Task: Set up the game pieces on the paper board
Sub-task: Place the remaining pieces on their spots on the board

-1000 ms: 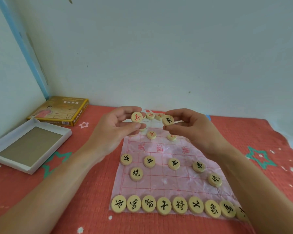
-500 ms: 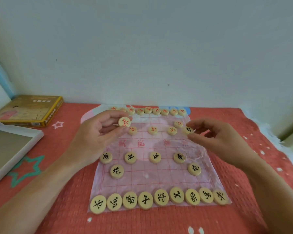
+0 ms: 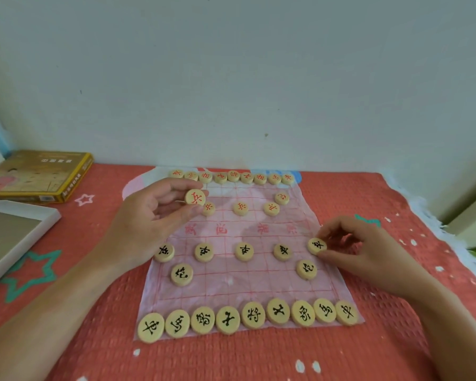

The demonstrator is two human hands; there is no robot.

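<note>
A pink paper board [image 3: 248,287] with a red grid lies on the red cloth. Round wooden pieces with black characters fill its near row [image 3: 252,314], and several more sit in a middle row [image 3: 243,251]. Pieces with red characters line the far edge [image 3: 232,176]. My left hand [image 3: 151,218] holds a red-marked piece [image 3: 195,197] above the board's far left. My right hand [image 3: 368,248] pinches a black-marked piece [image 3: 317,246] at the board's right edge, level with the middle row; whether it touches the paper I cannot tell.
A yellow game box [image 3: 39,177] lies at the far left by the wall. A white box lid [image 3: 19,237] sits at the left edge. The wall stands right behind the board. Pale objects rest at the far right.
My right hand has carried the black-marked piece from the board's far side down to the right end of the middle row. My left hand still holds the red-marked piece, shifted left.
</note>
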